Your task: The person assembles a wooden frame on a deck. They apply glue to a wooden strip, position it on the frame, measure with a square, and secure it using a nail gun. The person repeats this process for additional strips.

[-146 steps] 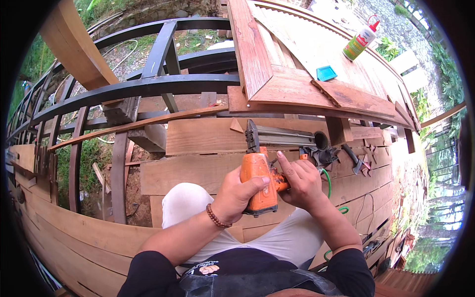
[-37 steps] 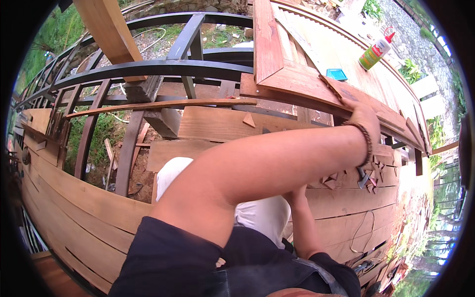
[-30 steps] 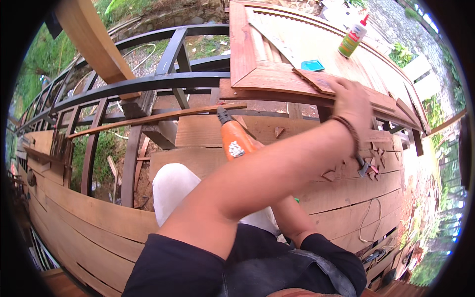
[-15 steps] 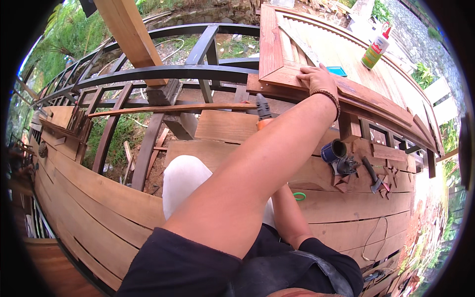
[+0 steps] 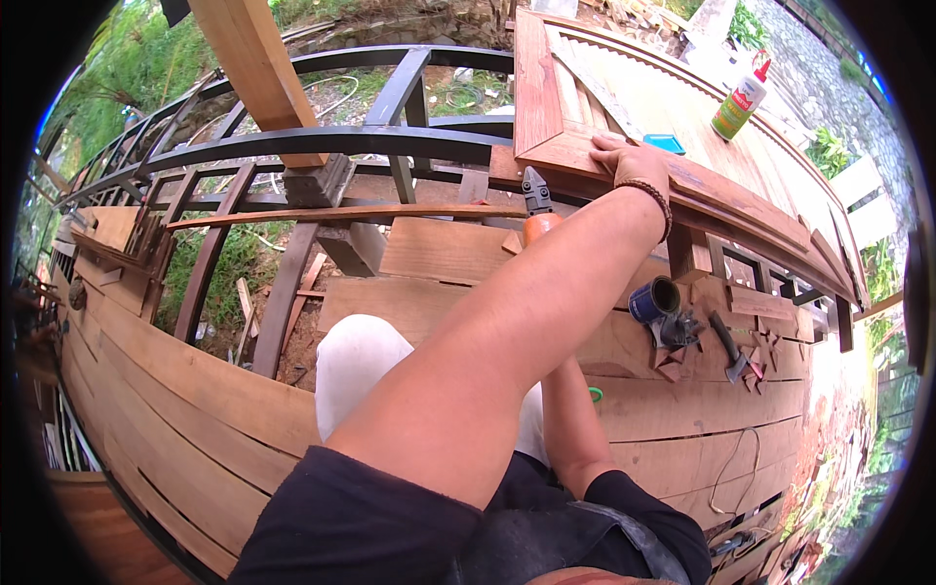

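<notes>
Nail gun (image 5: 539,210): nose by framed wooden panel's (image 5: 539,88) edge, left of left hand's (image 5: 636,164) fingers; contact unclear. Those fingers slightly apart, on panel rail. Right hand hidden, can't tell grip. Beyond fingers, rightward: teal tray (image 5: 665,143), glue bottle (image 5: 739,107), fill unclear. Nearer: open blue can (image 5: 644,303), contents unclear.
</notes>
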`<state>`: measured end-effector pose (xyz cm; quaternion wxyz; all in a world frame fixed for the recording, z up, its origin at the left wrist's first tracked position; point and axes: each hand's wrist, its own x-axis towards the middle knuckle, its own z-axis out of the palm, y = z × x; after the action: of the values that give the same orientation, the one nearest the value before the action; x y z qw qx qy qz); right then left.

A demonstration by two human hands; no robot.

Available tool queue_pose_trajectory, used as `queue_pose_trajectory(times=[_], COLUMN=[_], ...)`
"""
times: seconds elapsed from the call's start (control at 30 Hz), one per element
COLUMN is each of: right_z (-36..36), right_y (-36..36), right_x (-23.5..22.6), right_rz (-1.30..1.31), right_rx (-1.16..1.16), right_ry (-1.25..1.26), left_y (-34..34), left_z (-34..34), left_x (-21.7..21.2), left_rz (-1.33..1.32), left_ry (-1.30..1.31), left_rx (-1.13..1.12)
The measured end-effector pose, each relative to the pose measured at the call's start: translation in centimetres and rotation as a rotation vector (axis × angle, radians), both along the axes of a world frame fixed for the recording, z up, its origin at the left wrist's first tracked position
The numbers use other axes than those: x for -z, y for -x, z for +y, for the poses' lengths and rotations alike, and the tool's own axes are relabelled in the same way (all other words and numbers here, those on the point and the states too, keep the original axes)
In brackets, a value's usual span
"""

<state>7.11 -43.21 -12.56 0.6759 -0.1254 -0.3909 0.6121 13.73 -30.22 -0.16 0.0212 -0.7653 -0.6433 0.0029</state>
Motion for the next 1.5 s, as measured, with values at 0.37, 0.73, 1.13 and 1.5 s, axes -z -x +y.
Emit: queue_pose_trajectory(times=[0.37, 0.73, 1.13, 1.5], right_z=[0.8, 0.8, 1.1, 1.1], right_y=[-0.3, 0.4, 0.4, 0.5], right_x=[-0.3, -1.5, -1.5, -1.7], right_rz=[0.002, -0.091, -0.12, -0.154], right_rx=[-0.041, 0.041, 0.077, 0.102], right_ry=[0.009, 0.044, 0.037, 0.03], left_y=[0.7, 0.8, 1.1, 0.3], left_z=[-1.5, -0.6, -1.3, -0.6], left_x=[-2.2, -1.9, -3.6, -2.9], left_rz=[0.029, 0.111, 0.093, 0.07], left_ry=[0.066, 0.105, 0.164, 0.116], left_rx=[0.093, 0.116, 0.14, 0.125])
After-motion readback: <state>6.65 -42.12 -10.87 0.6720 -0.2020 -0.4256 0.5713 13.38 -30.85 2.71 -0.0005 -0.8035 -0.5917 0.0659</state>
